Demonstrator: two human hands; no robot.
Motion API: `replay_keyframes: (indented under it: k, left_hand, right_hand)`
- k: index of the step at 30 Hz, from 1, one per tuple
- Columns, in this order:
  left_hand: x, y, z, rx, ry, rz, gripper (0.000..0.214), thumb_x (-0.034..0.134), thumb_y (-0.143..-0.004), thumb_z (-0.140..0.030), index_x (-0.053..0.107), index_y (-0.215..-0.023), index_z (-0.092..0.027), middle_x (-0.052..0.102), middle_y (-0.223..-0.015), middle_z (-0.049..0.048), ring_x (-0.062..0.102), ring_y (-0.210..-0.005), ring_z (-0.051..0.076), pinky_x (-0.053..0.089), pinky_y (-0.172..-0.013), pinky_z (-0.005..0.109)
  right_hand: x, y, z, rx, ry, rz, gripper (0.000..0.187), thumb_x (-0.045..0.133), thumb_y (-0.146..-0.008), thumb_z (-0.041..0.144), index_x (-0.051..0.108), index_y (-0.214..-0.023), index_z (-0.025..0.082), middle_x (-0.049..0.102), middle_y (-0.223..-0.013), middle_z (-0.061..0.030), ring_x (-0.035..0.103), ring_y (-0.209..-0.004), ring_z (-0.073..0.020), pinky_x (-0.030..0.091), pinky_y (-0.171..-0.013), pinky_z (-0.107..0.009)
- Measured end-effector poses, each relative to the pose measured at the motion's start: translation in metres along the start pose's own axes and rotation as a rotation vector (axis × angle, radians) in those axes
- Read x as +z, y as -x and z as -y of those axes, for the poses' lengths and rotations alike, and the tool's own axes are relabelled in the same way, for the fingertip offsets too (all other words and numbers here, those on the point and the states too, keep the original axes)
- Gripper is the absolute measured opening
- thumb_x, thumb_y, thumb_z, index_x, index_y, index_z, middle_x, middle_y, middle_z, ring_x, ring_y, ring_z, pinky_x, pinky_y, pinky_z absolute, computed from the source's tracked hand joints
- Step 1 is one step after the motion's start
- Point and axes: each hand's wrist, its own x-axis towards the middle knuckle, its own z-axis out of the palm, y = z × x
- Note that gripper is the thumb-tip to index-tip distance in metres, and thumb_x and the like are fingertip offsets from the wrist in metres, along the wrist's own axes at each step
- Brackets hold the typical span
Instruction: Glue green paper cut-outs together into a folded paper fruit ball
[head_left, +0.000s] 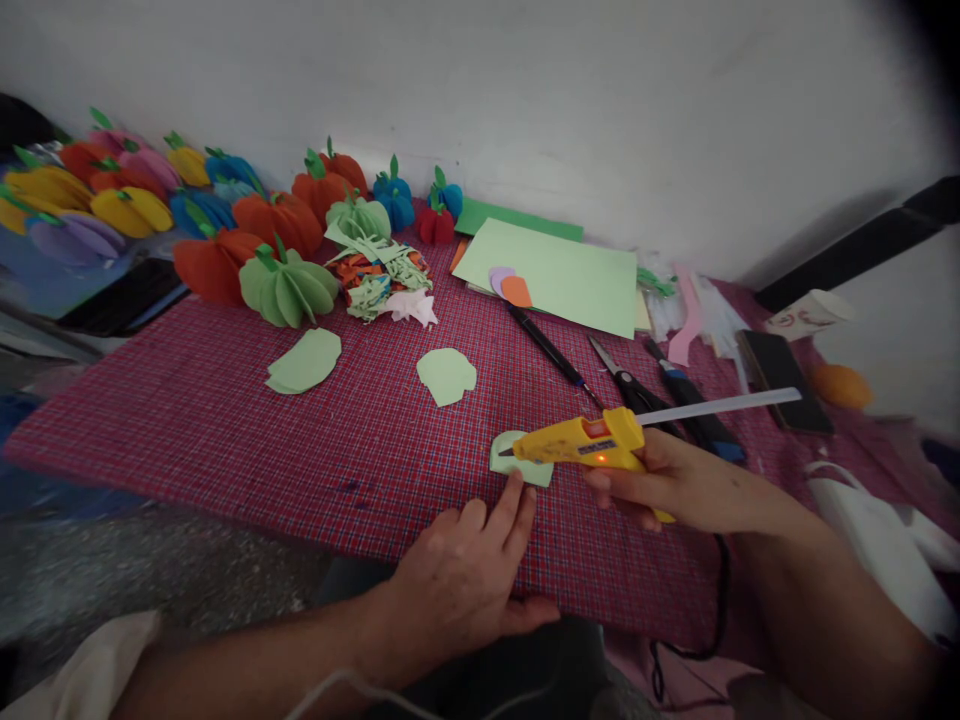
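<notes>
My right hand (pixel 675 480) is wrapped round the handle of a yellow hot glue gun (pixel 577 440), with a long clear glue stick (pixel 720 404) poking out of its back and a small orange light lit. Its nozzle points left, at or just over a folded pale green paper piece (pixel 536 472). My left hand (pixel 465 560) lies with fingers stretched out, the tips on the lower edge of that piece. Two more pale green cut-outs lie farther off: a single-looking shape (pixel 448 376) and a small stack (pixel 306 362).
Paper pumpkins (pixel 289 285) in several colours crowd the back left, beside paper scraps (pixel 382 275). Green sheets (pixel 555 275) lie at the back. Scissors (pixel 630 385), a craft tool (pixel 551 350), a dark phone (pixel 784 380) and a paper cup (pixel 810 313) are at right. A cord (pixel 720 600) hangs over the front edge.
</notes>
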Motion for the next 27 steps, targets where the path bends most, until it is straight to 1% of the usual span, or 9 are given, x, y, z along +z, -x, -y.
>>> replay_keyframes:
  k: [4, 7, 11, 16, 20, 23, 27]
  left_hand:
    - [0.0004, -0.0005, 0.0001, 0.005, 0.006, 0.005, 0.076, 0.021, -0.083, -0.064, 0.031, -0.137, -0.011, 0.031, -0.143, 0.0138, 0.053, -0.08, 0.02, 0.046, -0.06, 0.033]
    - [0.002, -0.0007, 0.0003, 0.005, 0.005, 0.003, 0.077, 0.022, -0.082, -0.065, 0.032, -0.136, -0.011, 0.031, -0.143, 0.0145, 0.053, -0.081, 0.021, 0.047, -0.06, 0.034]
    - [0.0026, -0.0003, 0.0003, 0.004, 0.004, 0.004, 0.077, 0.024, -0.082, -0.064, 0.031, -0.137, -0.011, 0.03, -0.144, 0.0149, 0.053, -0.082, 0.021, 0.047, -0.06, 0.034]
    - [0.0021, 0.0, -0.0004, 0.003, -0.001, 0.01, 0.078, 0.025, -0.082, -0.065, 0.029, -0.138, -0.011, 0.028, -0.144, 0.0159, 0.053, -0.082, 0.021, 0.047, -0.059, 0.034]
    - [0.0019, -0.0003, -0.0004, 0.001, 0.001, 0.001, 0.077, 0.025, -0.082, -0.064, 0.03, -0.138, -0.011, 0.029, -0.144, 0.0153, 0.054, -0.083, 0.021, 0.047, -0.061, 0.034]
    - [0.0017, 0.0, -0.0003, -0.004, 0.002, -0.004, 0.076, 0.025, -0.082, -0.064, 0.031, -0.137, -0.011, 0.03, -0.143, 0.0145, 0.054, -0.082, 0.021, 0.047, -0.06, 0.033]
    - [0.0017, 0.0002, -0.0005, -0.002, 0.006, -0.005, 0.076, 0.024, -0.083, -0.064, 0.031, -0.137, -0.011, 0.03, -0.144, 0.015, 0.054, -0.082, 0.021, 0.047, -0.059, 0.033]
  right_hand:
    - [0.0028, 0.0022, 0.0008, -0.001, 0.009, 0.031, 0.031, 0.054, -0.081, 0.046, 0.054, -0.092, 0.016, 0.053, -0.069, 0.0017, 0.041, -0.041, -0.0027, 0.038, -0.038, -0.015]
    - [0.0042, 0.001, 0.0, -0.003, 0.037, 0.029, 0.032, 0.054, -0.081, 0.047, 0.054, -0.09, 0.016, 0.051, -0.066, 0.0024, 0.042, -0.042, -0.0031, 0.038, -0.037, -0.014]
    - [0.0039, -0.0008, 0.0002, -0.002, 0.04, 0.02, 0.032, 0.053, -0.081, 0.047, 0.052, -0.088, 0.016, 0.051, -0.068, 0.0018, 0.042, -0.042, -0.0029, 0.038, -0.037, -0.014]
    - [0.0018, -0.0017, 0.0015, -0.005, 0.024, 0.0, 0.031, 0.055, -0.08, 0.045, 0.051, -0.092, 0.017, 0.053, -0.07, 0.0015, 0.043, -0.042, -0.0033, 0.039, -0.037, -0.015]
    - [0.0008, -0.003, 0.0008, -0.009, 0.034, -0.017, 0.031, 0.054, -0.08, 0.046, 0.053, -0.09, 0.016, 0.053, -0.068, 0.0015, 0.042, -0.041, -0.0035, 0.038, -0.037, -0.015]
    - [0.0005, -0.0041, 0.0014, -0.004, 0.037, -0.029, 0.034, 0.052, -0.081, 0.048, 0.054, -0.089, 0.015, 0.051, -0.063, 0.0025, 0.041, -0.04, -0.0036, 0.037, -0.037, -0.016]
    - [-0.0001, -0.0043, 0.0035, -0.006, 0.034, -0.061, 0.032, 0.054, -0.08, 0.047, 0.054, -0.089, 0.016, 0.047, -0.061, 0.0042, 0.041, -0.041, -0.0038, 0.036, -0.037, -0.015]
